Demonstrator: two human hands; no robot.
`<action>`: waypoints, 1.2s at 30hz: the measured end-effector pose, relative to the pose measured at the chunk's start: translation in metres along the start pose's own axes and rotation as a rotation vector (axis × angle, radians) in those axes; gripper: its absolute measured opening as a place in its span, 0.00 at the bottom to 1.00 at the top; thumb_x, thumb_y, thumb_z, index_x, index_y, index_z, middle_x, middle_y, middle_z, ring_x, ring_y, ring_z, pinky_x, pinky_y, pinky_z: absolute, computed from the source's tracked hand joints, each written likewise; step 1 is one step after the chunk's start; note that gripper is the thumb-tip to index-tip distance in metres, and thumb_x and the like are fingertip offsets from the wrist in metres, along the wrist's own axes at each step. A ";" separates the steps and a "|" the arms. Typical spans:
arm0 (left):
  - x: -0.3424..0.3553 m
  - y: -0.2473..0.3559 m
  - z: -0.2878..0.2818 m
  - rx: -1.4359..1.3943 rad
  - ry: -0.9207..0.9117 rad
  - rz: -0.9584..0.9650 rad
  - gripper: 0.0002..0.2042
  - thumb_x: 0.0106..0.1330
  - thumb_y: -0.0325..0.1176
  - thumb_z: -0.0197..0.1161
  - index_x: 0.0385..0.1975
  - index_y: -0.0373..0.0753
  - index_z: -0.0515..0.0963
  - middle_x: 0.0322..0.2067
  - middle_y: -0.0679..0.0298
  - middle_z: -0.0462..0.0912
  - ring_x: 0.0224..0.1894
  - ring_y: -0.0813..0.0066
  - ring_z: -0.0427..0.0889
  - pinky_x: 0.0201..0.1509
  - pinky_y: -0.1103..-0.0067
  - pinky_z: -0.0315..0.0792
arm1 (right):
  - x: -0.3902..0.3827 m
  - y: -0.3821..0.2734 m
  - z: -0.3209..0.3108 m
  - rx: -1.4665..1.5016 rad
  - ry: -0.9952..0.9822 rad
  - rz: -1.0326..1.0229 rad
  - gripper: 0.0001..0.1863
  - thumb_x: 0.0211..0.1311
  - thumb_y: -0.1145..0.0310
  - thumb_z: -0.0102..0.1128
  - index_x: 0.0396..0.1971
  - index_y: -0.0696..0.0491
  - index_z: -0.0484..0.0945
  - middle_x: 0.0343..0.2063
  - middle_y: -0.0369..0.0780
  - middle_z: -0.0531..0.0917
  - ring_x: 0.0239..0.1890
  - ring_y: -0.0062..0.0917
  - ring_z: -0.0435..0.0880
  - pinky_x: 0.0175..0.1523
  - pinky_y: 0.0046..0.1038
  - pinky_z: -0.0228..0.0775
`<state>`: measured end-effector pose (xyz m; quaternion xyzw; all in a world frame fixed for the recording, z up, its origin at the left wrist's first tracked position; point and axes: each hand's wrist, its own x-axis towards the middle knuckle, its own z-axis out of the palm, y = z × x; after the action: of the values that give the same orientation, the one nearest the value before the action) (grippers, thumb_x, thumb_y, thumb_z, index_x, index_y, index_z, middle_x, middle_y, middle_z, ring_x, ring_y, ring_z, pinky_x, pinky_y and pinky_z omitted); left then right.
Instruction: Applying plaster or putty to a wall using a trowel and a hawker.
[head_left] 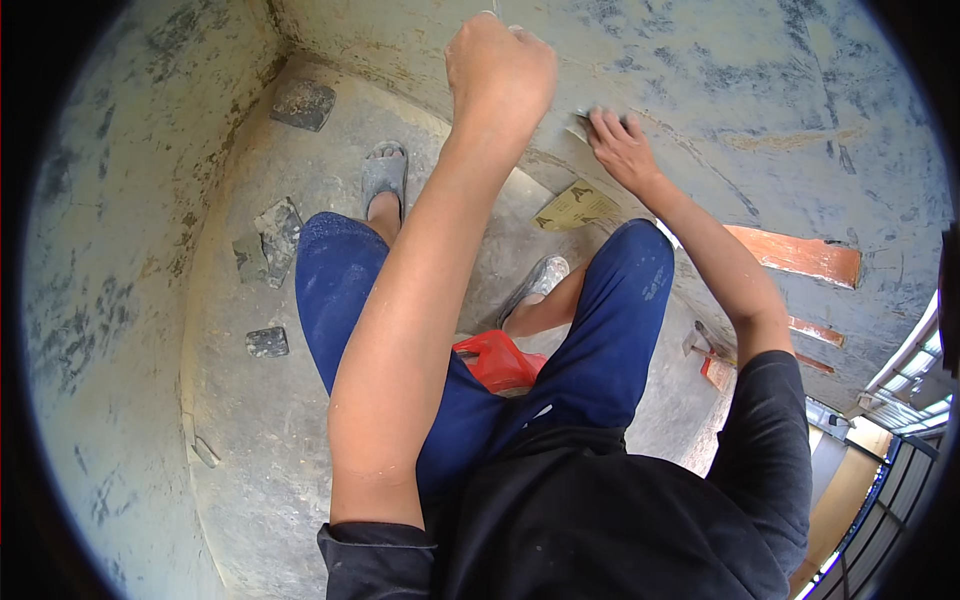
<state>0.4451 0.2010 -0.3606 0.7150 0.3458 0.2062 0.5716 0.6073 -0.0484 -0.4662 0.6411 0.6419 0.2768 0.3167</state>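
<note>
My left hand [500,65] is raised in a fist at the top of the view, in front of the wall, with its fingers hidden behind the knuckles. A thin pale tip shows above it, but what it belongs to cannot be made out. Against the grey-green wall [700,90], my right hand [625,155] lies with bent fingers over a small, thin, dark-edged piece, mostly covered. Below the right hand, a yellowish printed sheet, apparently sandpaper [578,207], rests on the floor by the wall's foot.
Dark worn flat pieces [303,105] lie scattered on the grey floor [260,420], several on the left. Between my legs is a red plastic bag [497,362]. A tool with a reddish handle [712,354] lies at right, below orange-red slots [795,255] in the wall. Another wall [100,300] rises at left.
</note>
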 end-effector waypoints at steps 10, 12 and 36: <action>0.000 0.001 -0.007 -0.012 -0.005 -0.002 0.12 0.66 0.32 0.53 0.30 0.27 0.77 0.17 0.55 0.78 0.13 0.65 0.76 0.20 0.68 0.69 | -0.011 0.005 -0.005 -0.001 0.037 0.004 0.14 0.56 0.65 0.55 0.40 0.53 0.83 0.52 0.38 0.75 0.54 0.26 0.72 0.51 0.34 0.62; 0.000 0.000 0.001 -0.051 0.026 0.004 0.12 0.64 0.30 0.55 0.28 0.24 0.78 0.22 0.44 0.80 0.25 0.51 0.80 0.34 0.63 0.73 | -0.007 0.005 -0.006 -0.006 0.028 0.017 0.14 0.56 0.65 0.55 0.40 0.53 0.83 0.52 0.38 0.75 0.54 0.26 0.72 0.51 0.34 0.62; 0.009 -0.014 -0.002 -0.064 0.036 -0.008 0.11 0.66 0.31 0.53 0.28 0.28 0.75 0.17 0.58 0.75 0.11 0.69 0.71 0.14 0.70 0.64 | -0.007 0.007 -0.008 -0.025 0.009 -0.026 0.13 0.57 0.65 0.56 0.38 0.54 0.84 0.52 0.38 0.75 0.54 0.27 0.72 0.53 0.33 0.61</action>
<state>0.4463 0.2108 -0.3744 0.6912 0.3522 0.2275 0.5886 0.6059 -0.0552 -0.4554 0.6274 0.6481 0.2836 0.3256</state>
